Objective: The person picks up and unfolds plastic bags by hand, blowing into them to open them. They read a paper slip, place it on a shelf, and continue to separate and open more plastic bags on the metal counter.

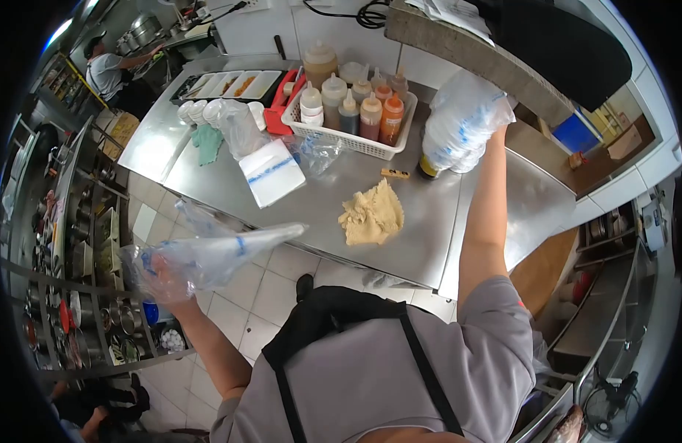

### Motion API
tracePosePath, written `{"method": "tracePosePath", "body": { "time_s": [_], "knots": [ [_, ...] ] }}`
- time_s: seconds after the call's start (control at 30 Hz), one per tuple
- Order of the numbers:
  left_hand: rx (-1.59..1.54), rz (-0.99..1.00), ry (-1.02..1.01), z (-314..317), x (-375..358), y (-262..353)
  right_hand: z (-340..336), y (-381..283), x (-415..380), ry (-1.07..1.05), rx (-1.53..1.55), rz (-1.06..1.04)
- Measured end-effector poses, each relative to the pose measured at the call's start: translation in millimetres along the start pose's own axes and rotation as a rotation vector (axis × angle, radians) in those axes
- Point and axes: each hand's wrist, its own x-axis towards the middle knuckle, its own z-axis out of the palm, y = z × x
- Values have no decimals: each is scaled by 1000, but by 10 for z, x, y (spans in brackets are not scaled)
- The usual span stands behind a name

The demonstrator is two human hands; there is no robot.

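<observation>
My left hand is out to the left, past the counter's front edge, wrapped in or holding a clear plastic bag with blue print. The bag's narrow end points right. At the right, my right hand reaches to a tall stack wrapped in clear plastic with blue print; its fingers are mostly hidden by the plastic. A lump of pale dough lies on the steel counter, between my arms. A small yellowish block rests just behind the dough.
A white basket of sauce bottles stands at the back. Left of it are a red object, a topping tray, a green cloth and a white packet. Another person stands at the far left; shelves line the left side.
</observation>
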Motion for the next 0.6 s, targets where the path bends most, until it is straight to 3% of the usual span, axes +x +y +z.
{"method": "tracePosePath", "body": {
  "time_s": [0.03,0.07,0.1,0.13,0.17,0.23,0.37,0.43,0.6],
  "knots": [
    [-45,-157,-61,26,-7,-21,-8,-60,-95,23,-1,-35],
    [-57,-149,-69,45,41,36,-50,-104,-183,44,-20,-83],
    [-621,-472,32,55,143,172,-121,-123,-279,64,-89,-159],
    [-1184,-796,130,58,242,310,-218,-112,-281,96,-360,-343],
    [-1192,-793,113,48,333,435,-211,-263,-405,109,-372,-342],
    [-1268,-903,114,47,486,624,-20,-752,-757,306,-941,-407],
    [-1327,-953,91,290,567,598,-326,-1038,-1132,484,-1072,-323],
    [-1389,-1031,-22,363,638,599,-446,-1209,-1408,499,-990,-378],
    [-1550,-1099,-70,755,636,427,-755,-1594,-2050,326,-808,-292]
  ]
}}
